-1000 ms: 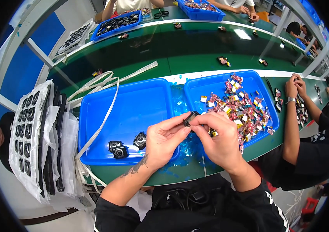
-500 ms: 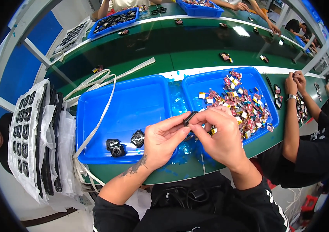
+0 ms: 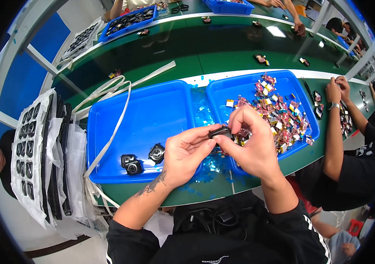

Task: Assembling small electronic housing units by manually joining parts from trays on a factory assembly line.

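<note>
Fingers are pinched in tight on both sides, barely a gap: the left hand [image 3: 184, 154] has one end of a small black piece [image 3: 221, 131], the right hand [image 3: 254, 152] the other. They're between and in front of two trays, and I can't make out much else of the grip, since some fingertips sit behind the piece.

Biggest thing on my feed is the green table [image 3: 209, 191], its edges bent by the fisheye. Then the left blue tray [image 3: 141, 114], mostly bare, and the right blue tray [image 3: 222, 90]. The wrapped stack [image 3: 57, 154] on the far left hides most of its lower layers from me. A co-worker [image 3: 343, 176] sits at right, with whatever's in their fingers too small to tell. My right hand blocks part of the parts heap [image 3: 284, 127]. A few black watch cases [image 3: 131, 165] lie in the left tray, two overlapping. Tiny blue scraps [image 3: 203, 115] blur together between the trays.
</note>
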{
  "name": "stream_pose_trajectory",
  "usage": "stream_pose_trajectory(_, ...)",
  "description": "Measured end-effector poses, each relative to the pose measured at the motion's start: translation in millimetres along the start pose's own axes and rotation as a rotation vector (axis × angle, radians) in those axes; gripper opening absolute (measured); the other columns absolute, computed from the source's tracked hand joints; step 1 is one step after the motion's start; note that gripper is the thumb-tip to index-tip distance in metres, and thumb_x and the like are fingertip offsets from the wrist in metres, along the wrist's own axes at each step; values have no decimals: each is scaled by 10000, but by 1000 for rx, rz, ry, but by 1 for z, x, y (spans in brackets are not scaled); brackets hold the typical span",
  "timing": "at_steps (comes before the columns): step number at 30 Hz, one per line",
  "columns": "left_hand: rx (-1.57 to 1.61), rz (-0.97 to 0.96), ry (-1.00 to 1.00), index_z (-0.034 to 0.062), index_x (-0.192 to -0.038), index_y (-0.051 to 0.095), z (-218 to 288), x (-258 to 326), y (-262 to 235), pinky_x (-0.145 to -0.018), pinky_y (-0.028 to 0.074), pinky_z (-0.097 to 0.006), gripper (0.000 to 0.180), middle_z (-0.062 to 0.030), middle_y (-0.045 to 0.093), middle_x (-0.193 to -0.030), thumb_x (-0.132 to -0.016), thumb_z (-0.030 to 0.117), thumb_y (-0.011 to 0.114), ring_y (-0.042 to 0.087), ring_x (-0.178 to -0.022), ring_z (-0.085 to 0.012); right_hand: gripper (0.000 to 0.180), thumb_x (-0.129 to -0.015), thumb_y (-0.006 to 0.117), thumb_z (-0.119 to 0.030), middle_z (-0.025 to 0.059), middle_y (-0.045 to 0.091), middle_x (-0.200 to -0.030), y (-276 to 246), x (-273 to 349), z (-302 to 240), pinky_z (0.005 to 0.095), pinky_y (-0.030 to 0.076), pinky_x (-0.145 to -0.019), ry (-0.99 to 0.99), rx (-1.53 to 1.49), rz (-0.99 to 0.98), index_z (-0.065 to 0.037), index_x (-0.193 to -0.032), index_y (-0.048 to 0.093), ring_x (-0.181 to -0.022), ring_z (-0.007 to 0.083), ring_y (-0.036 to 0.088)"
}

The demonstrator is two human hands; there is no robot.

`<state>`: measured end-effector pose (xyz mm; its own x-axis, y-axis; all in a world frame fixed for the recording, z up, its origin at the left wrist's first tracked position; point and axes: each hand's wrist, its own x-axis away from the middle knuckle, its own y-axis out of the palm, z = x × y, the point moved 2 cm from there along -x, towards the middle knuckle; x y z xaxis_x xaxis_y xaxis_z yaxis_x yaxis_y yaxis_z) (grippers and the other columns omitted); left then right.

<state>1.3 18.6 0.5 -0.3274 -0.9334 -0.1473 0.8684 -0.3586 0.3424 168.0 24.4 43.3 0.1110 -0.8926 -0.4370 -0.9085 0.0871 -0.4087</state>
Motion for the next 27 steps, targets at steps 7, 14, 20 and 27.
stream_pose_trajectory(7,135,226,-17,-19,-1324,482,6,-4,4,-890,541,-312,396,-159,643,-1142,-936,-7,560,640,-1024,-185,243,-783,749,-27,48,607,-848,-1,19,0,274,545,-742,318,-345,-55,-10,-955,578,-815,127,633)
stream_pose_trajectory(14,-593,-32,337,11,-1190,642,21,-1,4,-843,506,-278,328,-175,607,-1185,-898,-86,526,652,-1001,-201,162,-858,679,17,45,638,-864,-10,28,4,218,550,-707,401,-559,-40,30,-992,588,-797,98,646)
stream_pose_trajectory(20,-484,-173,383,19,-1131,684,23,1,7,-887,523,-309,357,-190,570,-1244,-820,-131,591,640,-1084,-264,149,-860,668,19,49,642,-863,-16,26,6,228,557,-711,512,-801,-132,10,-970,568,-772,83,642)
stream_pose_trajectory(27,-700,-84,350,-15,-1066,695,22,1,10,-808,570,-320,263,-162,631,-1150,-807,-63,682,685,-966,-252,134,-868,646,40,78,647,-965,-20,28,5,248,562,-765,441,-798,-186,44,-998,614,-877,105,636)
